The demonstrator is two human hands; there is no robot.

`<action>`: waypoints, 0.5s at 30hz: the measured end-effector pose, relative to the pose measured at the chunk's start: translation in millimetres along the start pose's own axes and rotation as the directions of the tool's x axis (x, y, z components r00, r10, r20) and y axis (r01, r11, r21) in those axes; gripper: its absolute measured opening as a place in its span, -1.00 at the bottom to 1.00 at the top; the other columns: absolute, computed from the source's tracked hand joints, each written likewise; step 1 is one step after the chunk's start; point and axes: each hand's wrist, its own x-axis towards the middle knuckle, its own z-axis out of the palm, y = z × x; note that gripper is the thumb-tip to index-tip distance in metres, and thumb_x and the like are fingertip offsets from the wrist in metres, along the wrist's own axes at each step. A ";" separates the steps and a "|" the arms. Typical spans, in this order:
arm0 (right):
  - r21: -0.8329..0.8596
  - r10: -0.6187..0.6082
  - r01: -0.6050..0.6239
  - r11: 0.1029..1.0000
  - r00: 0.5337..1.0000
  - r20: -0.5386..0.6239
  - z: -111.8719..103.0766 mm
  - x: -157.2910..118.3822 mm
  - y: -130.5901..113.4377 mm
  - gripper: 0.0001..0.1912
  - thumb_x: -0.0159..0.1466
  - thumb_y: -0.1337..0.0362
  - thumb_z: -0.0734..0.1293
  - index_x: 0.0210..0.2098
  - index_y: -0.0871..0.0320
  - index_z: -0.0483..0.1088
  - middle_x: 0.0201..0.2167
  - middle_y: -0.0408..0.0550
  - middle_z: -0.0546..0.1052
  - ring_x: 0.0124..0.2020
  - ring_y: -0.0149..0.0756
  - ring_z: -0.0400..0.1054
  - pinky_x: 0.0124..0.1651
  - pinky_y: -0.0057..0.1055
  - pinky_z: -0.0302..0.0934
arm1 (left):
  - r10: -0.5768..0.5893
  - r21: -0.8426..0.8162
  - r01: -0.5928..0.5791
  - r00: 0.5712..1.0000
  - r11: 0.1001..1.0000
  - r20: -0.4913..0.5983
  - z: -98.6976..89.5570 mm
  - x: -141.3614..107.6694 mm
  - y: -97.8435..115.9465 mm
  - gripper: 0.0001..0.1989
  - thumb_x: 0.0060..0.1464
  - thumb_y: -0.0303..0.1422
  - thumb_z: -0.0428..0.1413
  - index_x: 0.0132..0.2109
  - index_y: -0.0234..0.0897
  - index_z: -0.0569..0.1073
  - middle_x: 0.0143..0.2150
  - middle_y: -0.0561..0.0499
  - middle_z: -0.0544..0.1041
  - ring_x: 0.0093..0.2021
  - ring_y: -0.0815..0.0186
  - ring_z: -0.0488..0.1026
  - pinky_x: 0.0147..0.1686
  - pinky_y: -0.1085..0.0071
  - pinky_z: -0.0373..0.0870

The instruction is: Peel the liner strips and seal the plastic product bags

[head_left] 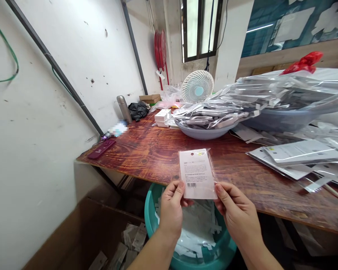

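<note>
A white printed card in a clear plastic sleeve (197, 174) is held upright between both hands, its barcode at the lower left and a hole at the top. My left hand (173, 204) pinches the lower left edge, thumb in front. The lower right corner is gripped by my right hand (236, 210), also with its thumb in front. Below the hands stands a teal tub (150, 212) holding many white strips of paper or plastic (195, 225).
On the wooden table (146, 150), a basin (204, 134) and a larger basin (281, 119) are heaped with sleeved packets. More packets (295, 157) lie at the right. A fan (198, 88), a metal flask (124, 108) and a power strip (101, 149) stand farther back and left.
</note>
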 end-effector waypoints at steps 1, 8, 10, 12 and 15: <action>-0.011 0.002 -0.002 1.000 1.000 0.008 2.0 -2.1 -0.4 -0.66 0.04 0.01 0.43 -0.34 0.15 0.46 -0.65 -0.20 0.33 -0.65 -0.54 0.13 -0.63 -0.60 0.01 | 0.022 0.034 -0.022 1.000 0.999 0.000 -1.5 -1.2 1.2 -0.73 0.03 -0.16 0.16 -0.39 -0.31 0.44 -0.54 0.11 0.37 -0.59 0.50 0.24 -0.55 0.57 0.30; -0.186 -0.035 0.078 0.979 0.973 0.226 6.9 -12.6 -1.9 -0.66 0.19 0.01 0.29 -0.49 0.16 0.36 -0.72 -0.21 0.28 -0.66 -0.47 0.14 -0.58 -0.51 0.04 | 0.072 0.094 -0.067 0.996 0.993 -0.052 -24.6 -4.5 10.8 -0.74 0.01 -0.16 0.16 -0.38 -0.30 0.45 -0.66 0.18 0.19 -0.66 0.53 0.10 -0.68 0.62 0.08; -0.306 -0.144 0.215 0.927 0.960 0.240 -5.3 -6.4 -7.7 -0.67 0.23 0.03 0.24 -0.46 0.15 0.39 -0.70 -0.18 0.32 -0.63 -0.42 0.20 -0.52 -0.45 0.09 | 0.095 0.122 -0.084 0.992 0.989 -0.084 -48.4 -3.9 27.9 -0.76 -0.07 -0.19 0.20 -0.40 -0.30 0.48 -0.64 0.15 0.28 -0.66 0.52 0.15 -0.68 0.61 0.08; -0.494 -0.322 0.368 0.787 0.930 0.179 -30.4 8.0 -20.9 -0.69 0.24 0.05 0.20 -0.39 0.13 0.43 -0.61 -0.13 0.40 -0.54 -0.35 0.28 -0.41 -0.39 0.16 | 0.119 0.168 -0.093 0.980 0.982 -0.157 -84.0 -3.6 53.2 -0.75 -0.19 -0.20 0.25 -0.40 -0.29 0.51 -0.56 0.09 0.42 -0.62 0.46 0.25 -0.65 0.57 0.15; -0.845 -0.580 0.364 0.392 0.811 0.081 -90.1 38.8 -56.3 -0.75 0.17 0.08 0.26 -0.34 0.12 0.44 -0.37 0.01 0.51 -0.35 -0.20 0.35 -0.25 -0.28 0.17 | 0.076 0.442 0.047 0.963 0.896 -0.257 -148.7 -7.3 91.1 -0.72 -0.34 -0.21 0.30 -0.46 -0.29 0.51 -0.62 0.08 0.42 -0.67 0.42 0.23 -0.72 0.53 0.11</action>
